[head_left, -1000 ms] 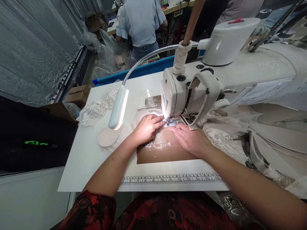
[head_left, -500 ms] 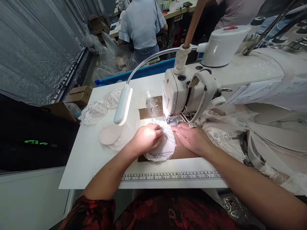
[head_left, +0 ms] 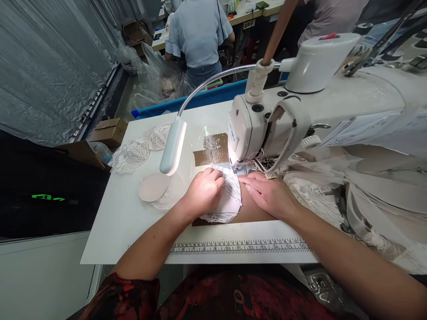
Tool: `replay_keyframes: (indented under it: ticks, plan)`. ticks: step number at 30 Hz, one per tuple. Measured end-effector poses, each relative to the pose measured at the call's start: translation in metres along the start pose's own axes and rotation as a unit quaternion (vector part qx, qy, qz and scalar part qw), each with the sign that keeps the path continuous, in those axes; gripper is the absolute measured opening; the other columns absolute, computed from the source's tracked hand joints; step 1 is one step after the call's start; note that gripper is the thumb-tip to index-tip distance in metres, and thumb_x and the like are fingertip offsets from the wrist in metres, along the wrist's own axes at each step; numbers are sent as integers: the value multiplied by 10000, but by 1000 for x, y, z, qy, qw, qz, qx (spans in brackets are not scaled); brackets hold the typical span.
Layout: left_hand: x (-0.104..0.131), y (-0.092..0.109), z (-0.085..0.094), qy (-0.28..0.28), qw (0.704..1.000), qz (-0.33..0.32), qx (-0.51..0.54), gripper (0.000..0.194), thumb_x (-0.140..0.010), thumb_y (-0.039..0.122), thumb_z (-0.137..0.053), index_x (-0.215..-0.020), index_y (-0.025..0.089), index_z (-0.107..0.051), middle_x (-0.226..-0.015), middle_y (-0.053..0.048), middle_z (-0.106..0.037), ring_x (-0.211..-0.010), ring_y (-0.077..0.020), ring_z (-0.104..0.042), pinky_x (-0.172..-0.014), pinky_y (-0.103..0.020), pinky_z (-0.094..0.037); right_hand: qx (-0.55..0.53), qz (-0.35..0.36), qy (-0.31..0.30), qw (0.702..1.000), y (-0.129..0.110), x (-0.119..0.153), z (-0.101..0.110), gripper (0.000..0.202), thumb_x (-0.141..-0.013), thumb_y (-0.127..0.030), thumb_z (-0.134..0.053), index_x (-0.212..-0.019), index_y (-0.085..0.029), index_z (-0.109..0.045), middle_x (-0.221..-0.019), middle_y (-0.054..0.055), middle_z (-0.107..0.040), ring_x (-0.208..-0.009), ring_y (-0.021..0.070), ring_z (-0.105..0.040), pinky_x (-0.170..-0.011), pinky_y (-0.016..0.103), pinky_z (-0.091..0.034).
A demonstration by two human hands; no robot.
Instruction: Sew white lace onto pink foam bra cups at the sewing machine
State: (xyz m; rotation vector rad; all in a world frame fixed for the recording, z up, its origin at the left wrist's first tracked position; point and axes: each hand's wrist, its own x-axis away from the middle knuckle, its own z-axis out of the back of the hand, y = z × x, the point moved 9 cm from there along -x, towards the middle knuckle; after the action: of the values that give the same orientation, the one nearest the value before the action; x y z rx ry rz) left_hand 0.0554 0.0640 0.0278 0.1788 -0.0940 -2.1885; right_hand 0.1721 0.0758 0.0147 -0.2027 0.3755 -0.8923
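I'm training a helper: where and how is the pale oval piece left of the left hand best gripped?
Probably by the left rim of the pale oval piece, pinched by the left hand coming from the left: it looks flat and that rim borders the white table, while lacy fabric lies along its lower right.

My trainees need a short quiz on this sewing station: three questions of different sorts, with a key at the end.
1. True or false: the left hand is raised well clear of the lace piece.

2. Multiple choice: where is the rounded beige pad relative to the left hand?
A) to its right
B) to its left
C) underneath it

3. Fill in the blank: the right hand lies palm down on the ____ sheet.

Key:
1. False; it rests on the lace piece.
2. B
3. brown
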Motion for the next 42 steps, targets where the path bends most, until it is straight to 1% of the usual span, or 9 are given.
replay_keyframes:
  ticks: [4,6,9,14,19,26,32,38,42]
  plan:
    - [-1,11,-2,25,998,-48,35,353,-828,77,-429,-1133,127,-598,-1232,-114,-595,-1018,-233,-544,-838,-381,-505,-12,21,9,1000,-4,-1,-2,362,-876,-148,-415,-1120,-215,-673,-914,56,-678,-788,183,-573,-652,281,-400]
    - [-2,14,-8,17,997,-66,37,394,-843,87,-416,-1205,123,-566,-1302,-106,-567,-1024,-230,-545,-850,-386,-509,-12,36,6,999,-6,-2,-4,379,-855,-122,-426,-1132,-216,-667,-914,54,-667,-787,176,-563,-650,277,-394]
    - [-4,15,-16,1,996,-86,25,404,-867,126,-422,-1248,104,-554,-1322,-110,-566,-995,-237,-550,-844,-401,-510,-3,45,0,999,-6,-2,-8,394,-834,-90,-420,-1112,-205,-674,-856,51,-639,-751,168,-541,-633,272,-373]
    - [-5,10,-21,6,995,-94,14,426,-872,151,-429,-1276,88,-547,-1339,-130,-554,-971,-243,-547,-819,-409,-504,6,31,-12,999,-4,-4,-12,380,-840,-92,-400,-1081,-196,-676,-811,41,-606,-691,160,-507,-604,270,-343]
    - [-6,7,-21,0,995,-100,0,429,-897,164,-421,-1310,106,-521,-1369,-130,-527,-982,-241,-524,-833,-410,-485,43,-6,-28,999,-2,-4,-13,387,-842,-114,-408,-1123,-213,-656,-851,43,-607,-694,165,-501,-575,277,-306]
    - [-7,6,-18,11,994,-105,15,390,-917,219,-438,-1277,130,-556,-1330,-103,-565,-1031,-246,-508,-857,-403,-472,72,9,-29,997,-5,-5,-13,377,-844,-121,-406,-1113,-208,-656,-837,49,-611,-695,173,-495,-564,283,-287]
    - [-8,5,-17,17,994,-106,30,363,-929,228,-434,-1240,126,-593,-1303,-95,-593,-1018,-241,-526,-870,-406,-468,61,24,-20,998,-7,-4,-13,353,-883,-156,-391,-1103,-189,-665,-802,45,-602,-687,170,-493,-576,272,-311]
    - [-7,5,-14,26,993,-107,40,342,-939,216,-418,-1213,141,-607,-1290,-96,-605,-1042,-236,-536,-891,-410,-458,42,31,-21,998,-8,-3,-11,355,-870,-145,-407,-1103,-176,-673,-806,48,-614,-684,162,-517,-580,263,-333]
    - [-9,3,-9,48,992,-105,55,344,-948,287,-420,-1191,147,-619,-1267,-104,-617,-1060,-243,-546,-908,-424,-451,37,29,-31,998,-8,-3,-11,352,-870,-133,-407,-1086,-167,-682,-833,55,-631,-687,157,-536,-589,264,-349]
